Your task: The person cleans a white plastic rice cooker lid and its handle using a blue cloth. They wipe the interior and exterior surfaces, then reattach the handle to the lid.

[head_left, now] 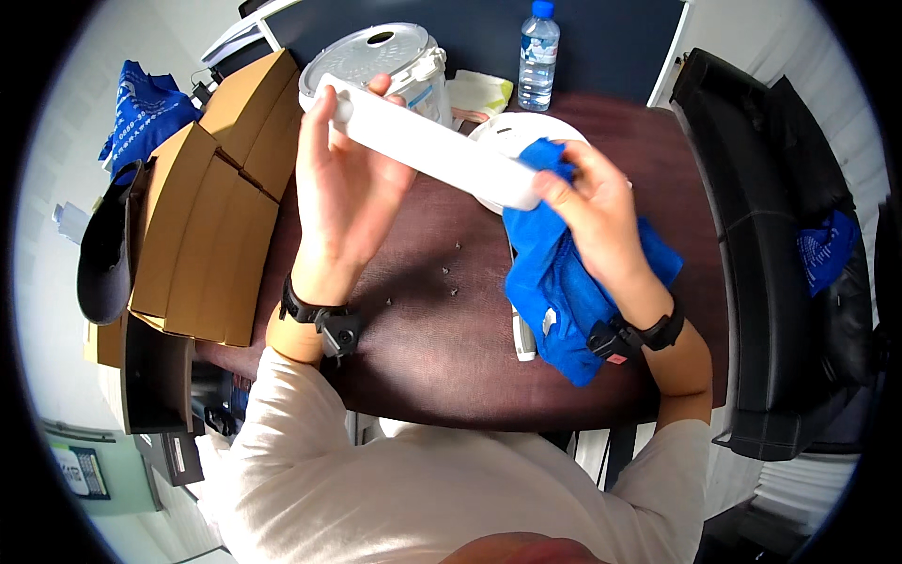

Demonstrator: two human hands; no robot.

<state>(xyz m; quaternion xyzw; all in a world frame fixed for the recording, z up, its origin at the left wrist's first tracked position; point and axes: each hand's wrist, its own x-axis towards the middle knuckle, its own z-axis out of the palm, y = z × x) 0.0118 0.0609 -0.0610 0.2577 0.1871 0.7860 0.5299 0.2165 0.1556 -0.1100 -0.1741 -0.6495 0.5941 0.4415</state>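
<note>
A long white plastic piece [432,146], smooth with rounded ends, is held above the table, slanting down to the right. My left hand [352,188] grips its upper left end between thumb and fingers. At the lower right end, my right hand [601,202] is closed on a blue cloth [550,282], pressing part of it against the piece. The rest of the cloth hangs beneath my right wrist. Several small screws [446,271] lie scattered on the brown tabletop [404,367]. Partly hidden behind the piece is a white round object [507,127]. A light-coloured bar [523,338] shows beside the cloth.
At the back stand a white bucket with a grey lid [357,56] and a blue-capped water bottle [537,61], with a folded pale cloth [484,91] between. Cardboard boxes [207,235] line the left side. Along the right runs a black sofa [761,254].
</note>
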